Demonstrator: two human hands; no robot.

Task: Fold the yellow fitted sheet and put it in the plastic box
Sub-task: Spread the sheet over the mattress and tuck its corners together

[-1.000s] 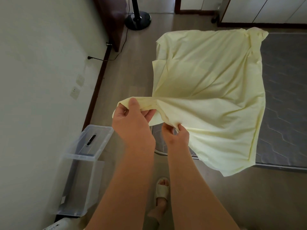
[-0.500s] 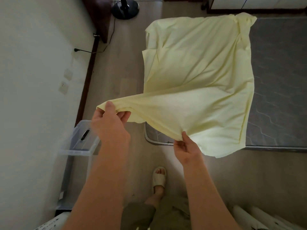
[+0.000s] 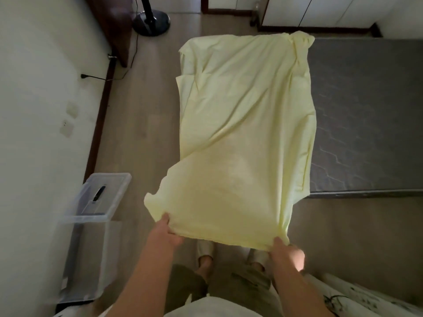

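The yellow fitted sheet (image 3: 242,124) lies folded lengthwise along the left part of the grey mattress (image 3: 366,115), its near end lifted off the bed towards me. My left hand (image 3: 166,234) grips the near left corner of the sheet. My right hand (image 3: 287,253) grips the near right corner, and the near edge is stretched between the two. The clear plastic box (image 3: 91,227) stands on the floor by the left wall, its lid propped open.
A fan base (image 3: 151,22) and a dark wooden cabinet (image 3: 112,21) stand at the far left. A plug and cable (image 3: 91,77) run along the skirting. White rolls (image 3: 366,294) lie at lower right. My slippered feet (image 3: 206,250) stand below the sheet.
My hands have moved apart and back towards me, spreading the near edge of the sheet wide. The gathered fabric has flattened into a long panel over the bed.
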